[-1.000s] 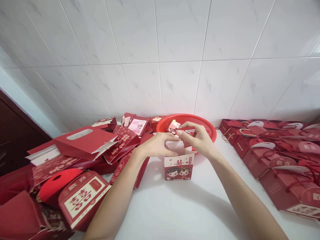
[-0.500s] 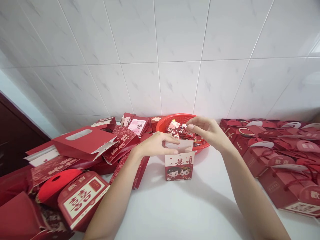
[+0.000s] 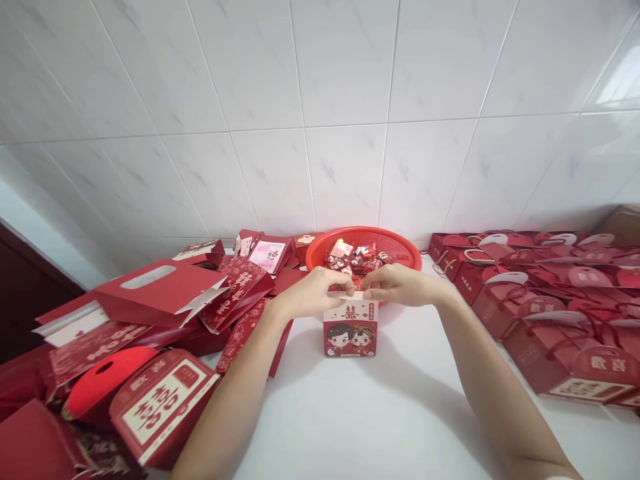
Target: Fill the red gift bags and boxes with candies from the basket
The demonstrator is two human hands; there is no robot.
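Note:
A small red and white candy box with two cartoon figures on its front stands upright on the white table. My left hand has its fingers curled onto the top edge of this box from the left. From the right, my right hand pinches the same top edge, its fingertips close to those of the left. Both hands are closed on the cardboard, and they hide part of the opening. Right behind the box sits a red plastic basket with wrapped candies in it.
Several red cardboard boxes and bags lie in a loose heap on the left. On the right, several closed red gift boxes with cord handles stand in rows. A tiled wall rises behind the table.
My right hand has come down from above the basket to the box's top edge. My left fingers have closed there too, and the raised top flaps have been drawn in.

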